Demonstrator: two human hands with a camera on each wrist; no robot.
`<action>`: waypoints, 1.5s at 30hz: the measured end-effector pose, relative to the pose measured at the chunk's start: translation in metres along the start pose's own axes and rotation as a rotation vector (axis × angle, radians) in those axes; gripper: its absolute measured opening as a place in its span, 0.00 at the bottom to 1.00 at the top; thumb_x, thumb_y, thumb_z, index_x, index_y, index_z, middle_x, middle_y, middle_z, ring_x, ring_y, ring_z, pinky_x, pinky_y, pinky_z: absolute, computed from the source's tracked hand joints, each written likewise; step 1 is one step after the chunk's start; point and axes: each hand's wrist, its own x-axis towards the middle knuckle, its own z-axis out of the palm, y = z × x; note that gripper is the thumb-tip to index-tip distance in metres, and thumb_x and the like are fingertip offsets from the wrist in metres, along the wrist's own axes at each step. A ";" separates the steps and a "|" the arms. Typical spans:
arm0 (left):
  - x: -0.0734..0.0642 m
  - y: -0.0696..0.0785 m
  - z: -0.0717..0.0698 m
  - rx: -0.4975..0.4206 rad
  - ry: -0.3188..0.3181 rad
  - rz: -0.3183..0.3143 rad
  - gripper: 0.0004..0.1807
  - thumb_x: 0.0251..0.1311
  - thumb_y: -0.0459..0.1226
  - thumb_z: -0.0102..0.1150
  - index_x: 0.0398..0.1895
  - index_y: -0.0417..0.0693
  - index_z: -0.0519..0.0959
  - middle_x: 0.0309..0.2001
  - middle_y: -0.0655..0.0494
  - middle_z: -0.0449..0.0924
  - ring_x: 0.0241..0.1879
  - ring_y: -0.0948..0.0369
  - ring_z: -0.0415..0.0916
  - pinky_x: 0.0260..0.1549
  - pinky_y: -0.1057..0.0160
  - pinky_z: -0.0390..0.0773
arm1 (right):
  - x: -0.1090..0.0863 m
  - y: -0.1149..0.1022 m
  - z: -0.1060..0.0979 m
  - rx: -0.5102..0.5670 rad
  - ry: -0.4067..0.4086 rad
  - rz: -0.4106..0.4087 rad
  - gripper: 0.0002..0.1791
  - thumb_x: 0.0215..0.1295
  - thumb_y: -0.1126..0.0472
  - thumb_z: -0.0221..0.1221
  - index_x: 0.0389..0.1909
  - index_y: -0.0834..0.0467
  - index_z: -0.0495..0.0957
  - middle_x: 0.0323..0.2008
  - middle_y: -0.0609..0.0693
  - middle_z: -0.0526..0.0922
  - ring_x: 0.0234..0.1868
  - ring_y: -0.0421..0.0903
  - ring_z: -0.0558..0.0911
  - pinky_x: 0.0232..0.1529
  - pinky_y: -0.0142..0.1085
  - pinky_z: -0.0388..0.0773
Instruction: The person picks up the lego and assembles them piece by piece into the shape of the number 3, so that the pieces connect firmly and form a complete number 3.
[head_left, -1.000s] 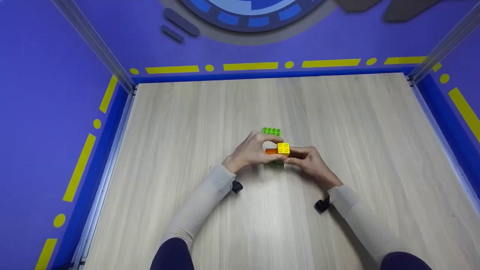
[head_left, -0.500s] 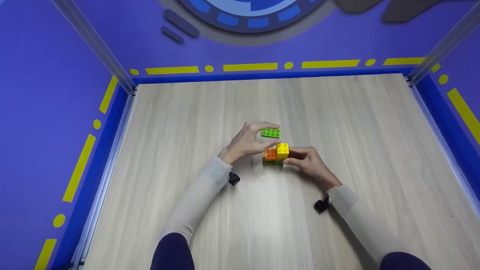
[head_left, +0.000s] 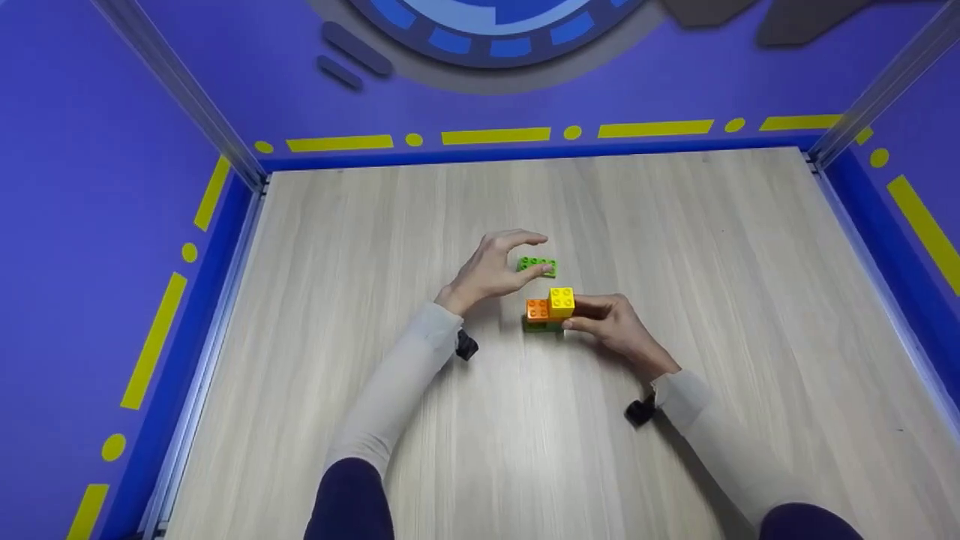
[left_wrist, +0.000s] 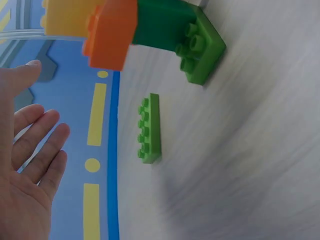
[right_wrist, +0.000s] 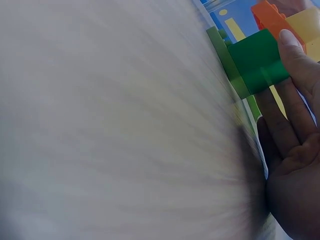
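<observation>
A small stack of toy building bricks stands in the middle of the table. Its yellow brick (head_left: 562, 300) sits on top, overhanging an orange brick (head_left: 537, 309). Below these come a dark green brick (left_wrist: 162, 22) and a thin light green base brick (left_wrist: 207, 55). My right hand (head_left: 626, 334) pinches the stack from the right, thumb on the near side at the dark green brick. Behind the stack lies a loose, flat light green brick (left_wrist: 154, 129), studs up. Over it hovers my left hand (head_left: 487, 270), thumb and fingers spread apart with nothing between them; its thumb overlaps the brick in the head view.
The pale wooden table (head_left: 375, 240) is bounded by a blue back wall (head_left: 495, 105) and a left side wall (head_left: 90, 225), both with yellow markings. Metal rails (head_left: 202, 375) run along the table's sides.
My left hand has let go of the stack and moved back and left to the loose light green brick, its fingers spreading. My right hand keeps its hold on the stack.
</observation>
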 end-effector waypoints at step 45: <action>0.009 -0.064 0.032 0.247 -0.198 -0.199 0.27 0.72 0.55 0.66 0.70 0.62 0.82 0.71 0.62 0.76 0.75 0.58 0.64 0.74 0.50 0.59 | 0.001 0.000 -0.001 -0.015 0.001 0.011 0.25 0.65 0.62 0.74 0.63 0.58 0.85 0.59 0.57 0.88 0.56 0.41 0.88 0.59 0.31 0.82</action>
